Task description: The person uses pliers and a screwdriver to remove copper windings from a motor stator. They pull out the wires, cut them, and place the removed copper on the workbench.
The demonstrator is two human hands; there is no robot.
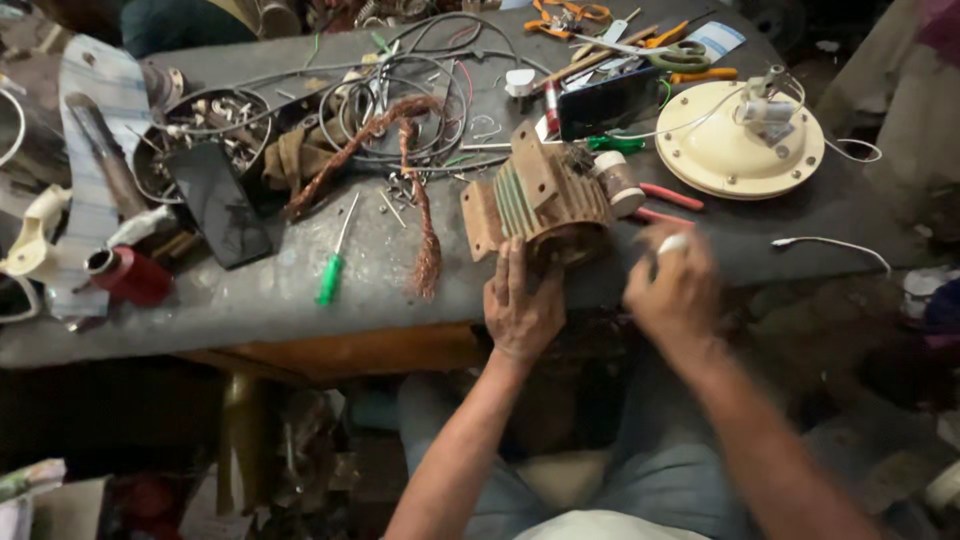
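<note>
Rust-brown motor housing (535,205) sits at the tabletop's (250,300) near edge, its underside hidden. My left hand (520,305) lies flat against it, fingers extended. My right hand (675,290) is blurred, curled around something small and white; grip unclear.

Looking down, I see my two bare forearms with no sleeves, my left hand (522,305) and right hand (675,290) ungloved, grey-blue trousers over both knees, pale shirt hem below.
</note>
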